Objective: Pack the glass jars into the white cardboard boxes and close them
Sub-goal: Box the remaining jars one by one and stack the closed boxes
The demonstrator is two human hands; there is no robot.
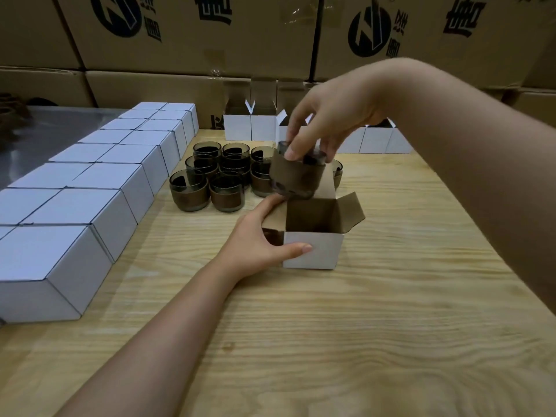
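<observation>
**One jar held over the open box**

On the far left, two rows of closed white boxes (90, 206) stand side by side and touch each other, running from the near edge toward the back. To the right of them is a tight group of dark glass jars (222, 176), all upright on the wooden table (331, 341). Each jar has a brown band around its lower part.

In the middle, the left hand (261, 239) grips the open box (313, 249). The thumb lies on its white front wall and the fingers reach along its left flap. The flaps of this box stand open and show the brown inside.

Just above the opening, the right hand (325, 121) pinches the held jar (296, 176) by its rim from above. This jar is tilted and is not yet inside the box.

Behind, near the wall of large brown cartons (195, 40), a row of empty boxes (249, 127) stands with lids up.
</observation>
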